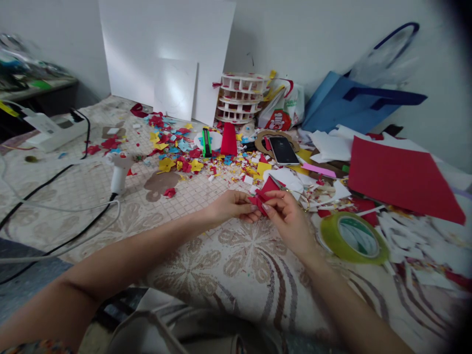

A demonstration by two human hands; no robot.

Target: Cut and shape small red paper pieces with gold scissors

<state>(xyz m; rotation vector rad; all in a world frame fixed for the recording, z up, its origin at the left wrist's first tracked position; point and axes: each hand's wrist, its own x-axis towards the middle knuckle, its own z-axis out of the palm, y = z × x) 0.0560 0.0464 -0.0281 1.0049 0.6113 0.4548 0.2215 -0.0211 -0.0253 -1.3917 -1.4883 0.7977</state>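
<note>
A small folded piece of red paper (260,200) is pinched between both hands, just above the patterned tablecloth (254,241). My left hand (236,205) grips its left side with thumb and fingers. On the other side, my right hand (289,216) holds it between thumb and forefinger. Gold-handled scissors (304,200) lie right behind the right hand, partly covered by it. Close by are white paper pieces (289,178) and red and yellow scraps. Several cut flower shapes, such as a yellow one (166,164), are spread farther back.
At left are a glue gun (120,172), its cables and a power strip (51,130). A tape roll (354,237), red sheet (401,177) and phone (283,150) lie right. Behind stand a round tiered white structure (243,98), white boards (129,54) and a blue bag (342,105).
</note>
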